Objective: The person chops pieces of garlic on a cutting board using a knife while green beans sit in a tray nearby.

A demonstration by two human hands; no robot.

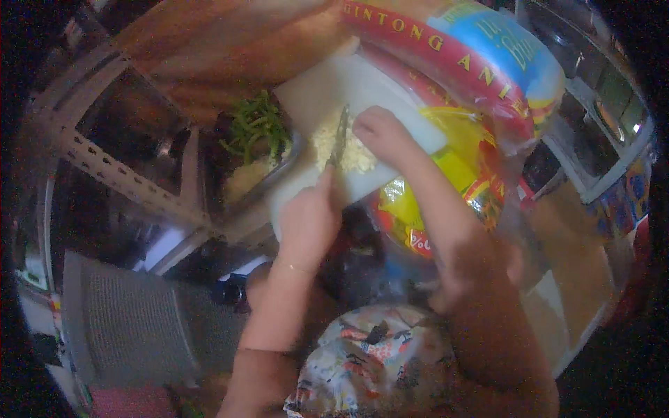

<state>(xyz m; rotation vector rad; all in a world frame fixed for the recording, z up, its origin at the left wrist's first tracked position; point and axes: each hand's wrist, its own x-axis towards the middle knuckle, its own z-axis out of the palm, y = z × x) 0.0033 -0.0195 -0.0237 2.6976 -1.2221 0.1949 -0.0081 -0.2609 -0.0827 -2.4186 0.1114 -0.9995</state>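
My left hand point(311, 214) grips a kitchen knife point(341, 137), its blade pointing away from me over a white cutting board point(387, 78). Finely chopped pale pieces point(360, 159), perhaps garlic or onion, lie heaped on the board around the blade. On the heap's right side rests my right hand point(381, 133), its fingers curled close to the knife; whether they hold a piece is hidden. Left of the board, green vegetable pieces point(258, 125), possibly beans or chillies, sit beside a pale yellowish mass point(245, 180) that I cannot make out, near a curved rim.
A large red and blue printed plastic bag point(460, 57) lies beyond the board at the right. A yellow and red plastic pack point(460, 136) lies partly under the board and my right forearm. Perforated metal framing point(130, 180) stands at the left, with a grey woven surface point(130, 318) nearer me.
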